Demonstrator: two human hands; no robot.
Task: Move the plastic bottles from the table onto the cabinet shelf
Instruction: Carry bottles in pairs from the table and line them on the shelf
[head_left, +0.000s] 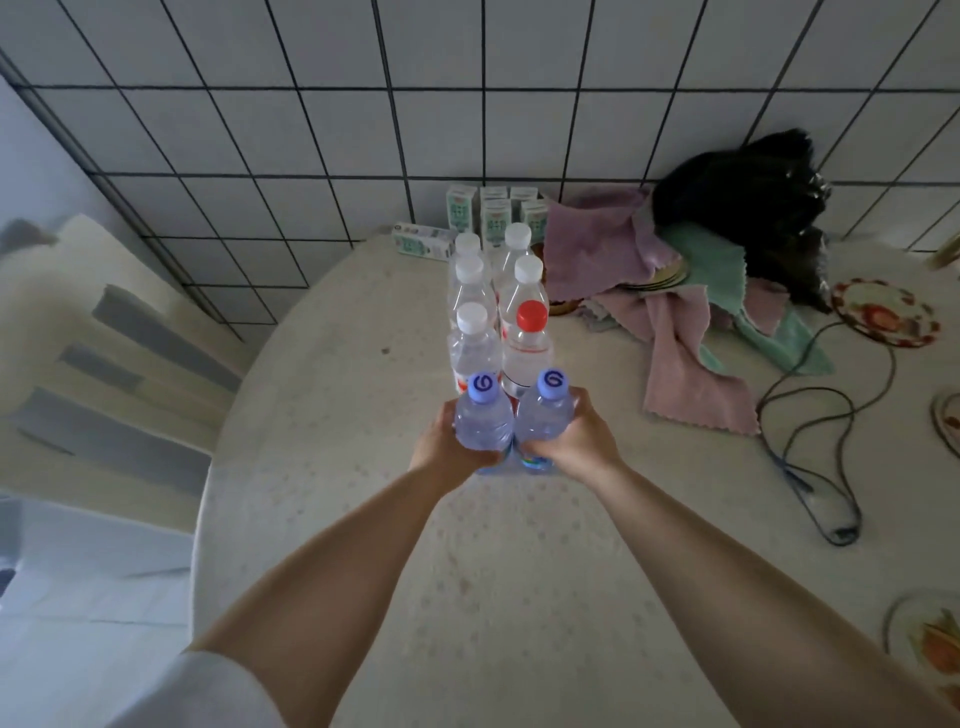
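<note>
Blue-capped bottles (511, 421) upright, side by side, between both grips.

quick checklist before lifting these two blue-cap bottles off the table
1. Left hand grips the left blue-cap bottle: ok, fingers curl round its body.
2. Right hand grips the right blue-cap bottle: ok, fingers wrap its side.
3. Caps on both: ok, both are in place; how tight they are, cannot tell.
4. Room behind: not ok, the red-cap bottle and a white-cap bottle stand right behind the pair, so lifting straight up seems safest.
5. Cable and cloths out of the way: ok, both lie off to the right.
6. Cabinet shelf free: cannot tell, it is out of view.
</note>
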